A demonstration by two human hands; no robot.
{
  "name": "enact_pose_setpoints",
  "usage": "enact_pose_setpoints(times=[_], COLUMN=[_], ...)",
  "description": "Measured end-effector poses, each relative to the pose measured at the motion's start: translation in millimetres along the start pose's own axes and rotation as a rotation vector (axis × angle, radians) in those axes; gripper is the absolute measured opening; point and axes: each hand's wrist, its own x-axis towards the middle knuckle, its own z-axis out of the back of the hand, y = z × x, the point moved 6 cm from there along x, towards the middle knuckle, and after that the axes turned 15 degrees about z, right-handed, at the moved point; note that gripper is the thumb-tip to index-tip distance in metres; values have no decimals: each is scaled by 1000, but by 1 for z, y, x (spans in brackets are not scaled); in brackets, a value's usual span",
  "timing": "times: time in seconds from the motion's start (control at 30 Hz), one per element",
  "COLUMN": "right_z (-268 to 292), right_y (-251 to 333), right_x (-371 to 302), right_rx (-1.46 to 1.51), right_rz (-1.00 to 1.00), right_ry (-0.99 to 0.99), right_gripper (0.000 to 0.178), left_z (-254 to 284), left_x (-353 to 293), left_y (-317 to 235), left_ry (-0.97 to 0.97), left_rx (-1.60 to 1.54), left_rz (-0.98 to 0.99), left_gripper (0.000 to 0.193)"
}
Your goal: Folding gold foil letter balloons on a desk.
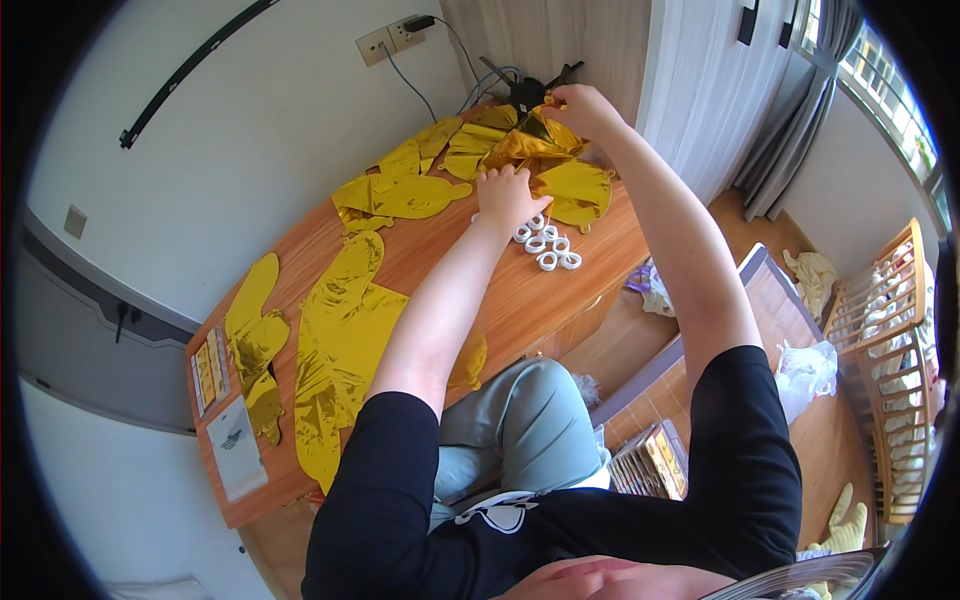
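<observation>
Flat, uninflated gold foil balloons lie over the wooden table (520, 290). At its far end, my right hand (588, 112) is closed in a pinch on the edge of a crumpled gold foil balloon (530, 150), lifting part of it. My left hand (508, 198) rests nearer, palm down with thumb and fingers apart, touching the foil's near side. What lies under its palm is hidden. Just right of it sit several small white ribbon rolls (549, 244). Another foil balloon (582, 192) spreads flat beside them, and a large one (345, 320) lies left of my left forearm.
A black device with prongs (527, 94) and cables stands at the table's back, below a wall socket (390, 40). On the left end are a white sheet (237, 450) and a flat pack (211, 372). A wooden crib (885, 370) and a plastic bag (806, 378) are at right.
</observation>
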Motion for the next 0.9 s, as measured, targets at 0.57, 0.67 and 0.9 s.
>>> enact_pose_setpoints(times=[0.57,0.67,0.9], right_z=[210,194,90], right_y=[193,236,359], right_x=[8,-70,-262], right_rx=[-225,-536,-211], right_rz=[-10,394,877], right_ry=[-628,-567,-122], right_gripper=[24,18,13], left_z=[1,38,127], left_x=[15,-5,-148], left_y=[43,16,66], left_ry=[151,292,1034], left_rx=[-263,-1051,-1956], left_rz=[49,-82,-65], left_gripper=[97,111,65])
